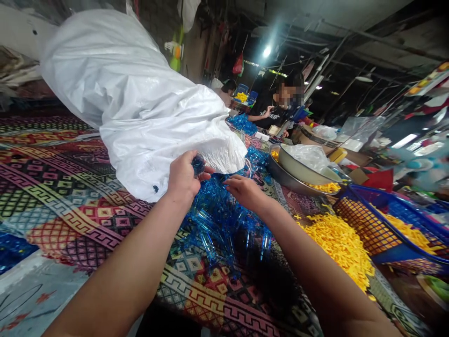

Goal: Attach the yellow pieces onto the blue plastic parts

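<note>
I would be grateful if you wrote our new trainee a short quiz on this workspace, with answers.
1. True or false: in the picture, the shiny blue pieces lie to the left of the yellow heap.
2. What colour is the large sack beside the blue pieces? A) green B) white C) red
3. Which of the worker's hands is nearer the yellow heap?

Key: 1. True; 2. B; 3. The right hand.

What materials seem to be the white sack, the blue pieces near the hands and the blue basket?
White sack: probably thin plastic or woven synthetic, with soft sheen and loose creases.
Blue pieces: likely clear tinted plastic, see-through with bright highlights; glass is less likely.
Blue basket: probably moulded plastic, smooth, with regular mesh openings.
</note>
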`<action>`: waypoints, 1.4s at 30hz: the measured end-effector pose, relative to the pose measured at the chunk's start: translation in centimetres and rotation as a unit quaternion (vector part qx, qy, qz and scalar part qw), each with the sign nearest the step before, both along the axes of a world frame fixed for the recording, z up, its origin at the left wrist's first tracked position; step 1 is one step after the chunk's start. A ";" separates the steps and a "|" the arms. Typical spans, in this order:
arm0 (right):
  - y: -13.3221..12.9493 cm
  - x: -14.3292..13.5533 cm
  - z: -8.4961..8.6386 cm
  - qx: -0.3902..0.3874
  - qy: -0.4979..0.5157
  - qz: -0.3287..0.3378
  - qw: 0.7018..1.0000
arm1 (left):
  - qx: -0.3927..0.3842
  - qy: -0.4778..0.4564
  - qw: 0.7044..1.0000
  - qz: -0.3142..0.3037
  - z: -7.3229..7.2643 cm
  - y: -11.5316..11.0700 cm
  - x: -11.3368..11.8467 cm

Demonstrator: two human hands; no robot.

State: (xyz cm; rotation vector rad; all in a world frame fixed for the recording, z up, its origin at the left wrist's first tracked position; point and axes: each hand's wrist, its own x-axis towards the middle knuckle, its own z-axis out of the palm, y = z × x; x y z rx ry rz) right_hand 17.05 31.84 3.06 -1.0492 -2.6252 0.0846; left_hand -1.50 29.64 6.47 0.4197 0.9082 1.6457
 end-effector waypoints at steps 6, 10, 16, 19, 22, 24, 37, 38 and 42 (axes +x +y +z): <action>0.4 -4.0 -0.7 -0.046 -0.004 -0.007 0.999 | 0.030 -0.004 0.999 0.034 -0.3 0.3 -0.7; -0.6 -3.2 -0.1 -0.116 0.011 0.038 0.992 | 0.016 -0.006 0.999 0.031 -0.4 0.5 -0.8; -2.2 -0.3 2.3 -0.229 0.044 0.138 0.963 | 0.025 -0.002 0.999 0.042 -0.6 0.7 -0.6; -3.2 -0.1 3.2 -0.265 0.061 0.160 0.949 | 0.031 0.004 0.998 0.057 -0.8 0.8 -0.6; -3.7 0.4 3.8 -0.221 0.124 0.112 0.961 | 0.027 0.005 0.998 0.054 -0.8 0.8 -0.5; -3.4 1.0 3.6 -0.174 0.163 0.041 0.970 | 0.022 0.001 0.998 0.051 -0.8 0.7 -0.4; 0.5 -4.6 -0.2 -0.031 0.076 0.028 0.996 | 0.039 -0.009 0.994 0.104 0.6 0.5 -1.9; 0.7 -5.5 -0.1 -0.014 0.032 0.025 0.999 | 0.039 -0.006 0.994 0.103 0.5 0.5 -1.9; 1.2 -7.8 0.7 0.009 -0.124 -0.017 0.992 | 0.041 0.004 0.994 0.097 0.2 0.6 -1.5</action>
